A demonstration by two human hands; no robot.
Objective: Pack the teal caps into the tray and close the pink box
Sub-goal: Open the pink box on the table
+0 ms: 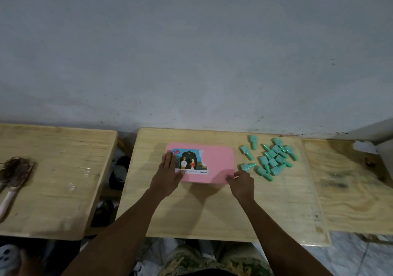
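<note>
A closed pink box, probably light and stiff, lies mid-desk under a flat left hand; right hand pinches its near-right corner, beside loose teal caps.

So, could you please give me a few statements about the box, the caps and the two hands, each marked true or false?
1. The pink box lies closed on the middle wooden table. True.
2. The teal caps lie in a loose pile to the left of the box. False: they lie to its right.
3. The left hand rests flat on the box's left side. True.
4. The right hand holds a teal cap. False: it touches the box's near right corner, and no cap shows in it.
5. A brush lies on the left table. True.
</note>
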